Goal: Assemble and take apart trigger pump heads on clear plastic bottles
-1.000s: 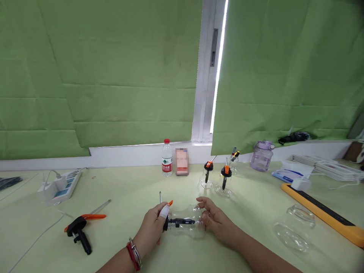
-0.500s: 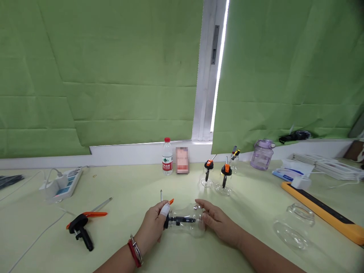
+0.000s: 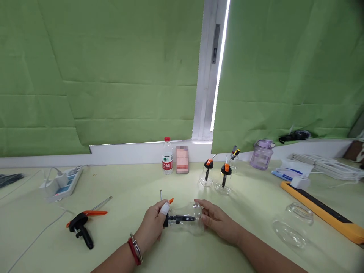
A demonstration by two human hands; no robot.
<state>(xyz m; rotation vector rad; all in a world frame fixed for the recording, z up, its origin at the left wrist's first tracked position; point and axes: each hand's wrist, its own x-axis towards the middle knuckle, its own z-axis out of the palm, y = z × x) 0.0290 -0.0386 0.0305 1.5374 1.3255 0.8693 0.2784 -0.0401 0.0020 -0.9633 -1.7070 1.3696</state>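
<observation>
Gripping black cap [image 3: 166, 221] in left hand [image 3: 153, 220] with thumb uppermost. Cupping wide end of clear vessel [image 3: 187, 226] in loosely curled right hand [image 3: 217, 219], holding it sideways at near middle of tabletop [image 3: 136, 184].

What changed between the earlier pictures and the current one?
Nothing visibly, beyond a slight view shift; nothing was taken up or let go. The left hand stays on the black top, the right hand on the clear bottle. The loose orange-levered top hasn't moved.
</observation>
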